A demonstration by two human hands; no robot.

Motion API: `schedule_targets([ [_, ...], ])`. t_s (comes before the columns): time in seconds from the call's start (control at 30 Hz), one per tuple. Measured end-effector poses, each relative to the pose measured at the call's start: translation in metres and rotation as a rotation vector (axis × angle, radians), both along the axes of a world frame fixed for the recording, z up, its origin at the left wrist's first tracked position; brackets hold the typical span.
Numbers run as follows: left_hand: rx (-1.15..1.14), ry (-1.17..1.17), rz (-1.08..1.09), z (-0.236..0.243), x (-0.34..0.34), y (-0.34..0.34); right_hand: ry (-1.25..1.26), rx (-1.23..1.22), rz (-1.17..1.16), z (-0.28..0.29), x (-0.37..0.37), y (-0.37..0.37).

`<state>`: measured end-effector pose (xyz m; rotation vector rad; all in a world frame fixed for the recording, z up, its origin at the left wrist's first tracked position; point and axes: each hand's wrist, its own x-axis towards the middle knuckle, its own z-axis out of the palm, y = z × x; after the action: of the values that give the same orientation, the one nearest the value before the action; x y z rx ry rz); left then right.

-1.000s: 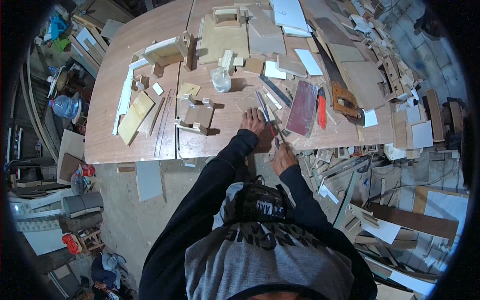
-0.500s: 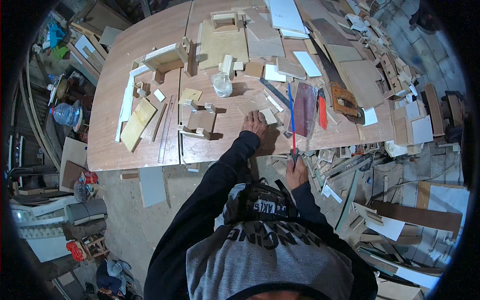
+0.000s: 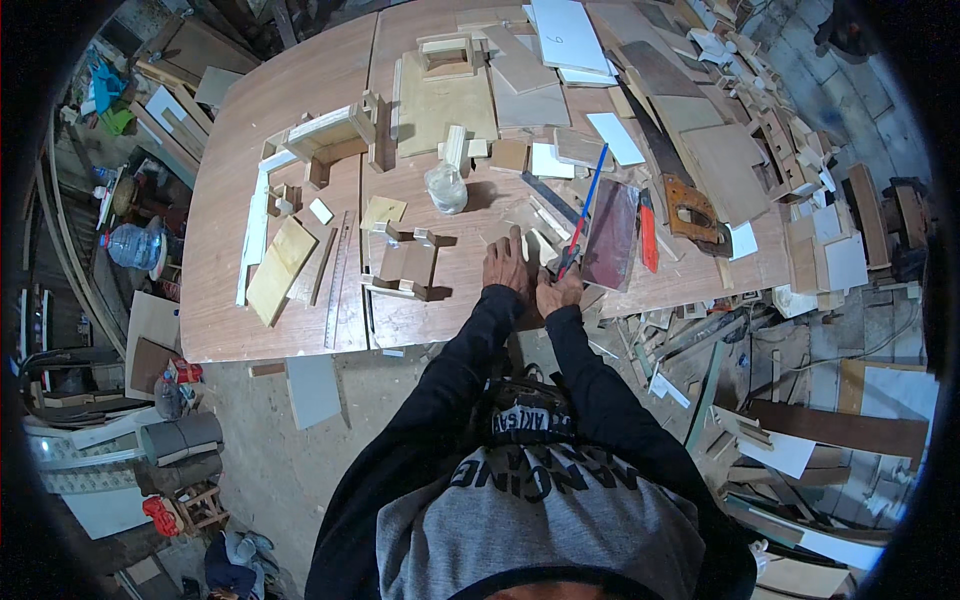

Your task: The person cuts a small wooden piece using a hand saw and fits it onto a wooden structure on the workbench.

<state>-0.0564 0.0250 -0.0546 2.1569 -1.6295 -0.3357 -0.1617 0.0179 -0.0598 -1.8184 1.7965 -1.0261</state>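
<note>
My right hand (image 3: 560, 291) is closed round the dark handle of a slim blue-and-red hacksaw (image 3: 592, 190), seen edge-on, its far end pointing away and a little right. Close beside it on the left, my left hand (image 3: 507, 264) lies on the table with its fingers stretched forward. A small pale wood block (image 3: 541, 247) sits between the two hands; I cannot tell whether the left thumb touches it. Left of my hands stands a little wooden assembly (image 3: 408, 264) with raised corner pieces. A red-handled tool (image 3: 647, 232) lies right of a dark reddish sheet (image 3: 611, 238).
A wood-handled handsaw (image 3: 690, 208) lies at the right. Ahead is a clear plastic bag (image 3: 446, 189) by wood offcuts. A box-like wooden frame (image 3: 335, 137), a yellowish board (image 3: 282, 272) and a steel ruler (image 3: 338, 280) are at left. Scrap wood litters the floor at right.
My right hand has moved forward and left, from the table's front edge to beside my left hand, bringing the hacksaw along, now more tilted. My left hand has shifted slightly, its fingers straighter.
</note>
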Motion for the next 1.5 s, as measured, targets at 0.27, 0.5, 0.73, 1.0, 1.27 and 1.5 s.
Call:
schedule_targets([
  [0.27, 0.053, 0.044, -0.089, 0.005, 0.035, -0.02, -0.049, 0.028, 0.233, 0.009, -0.018, -0.039],
  [0.5, -0.181, 0.378, 0.24, 0.007, 0.02, -0.051, 0.007, -0.079, 0.201, 0.04, -0.006, -0.05],
  [0.73, -0.191, 0.455, 0.435, -0.001, 0.024, -0.069, 0.326, 0.232, 0.414, 0.049, -0.03, 0.001],
  [1.0, -0.459, 0.219, 0.388, -0.019, 0.022, -0.073, 0.473, 0.385, 0.529, 0.058, -0.04, 0.035],
  [1.27, -0.328, 0.381, 0.512, -0.002, 0.009, -0.073, 0.488, 0.293, 0.522, 0.06, -0.045, 0.043],
  [1.5, -0.251, 0.087, 0.521, -0.008, 0.012, -0.074, 0.363, 0.259, 0.457, 0.04, -0.05, 0.047],
])
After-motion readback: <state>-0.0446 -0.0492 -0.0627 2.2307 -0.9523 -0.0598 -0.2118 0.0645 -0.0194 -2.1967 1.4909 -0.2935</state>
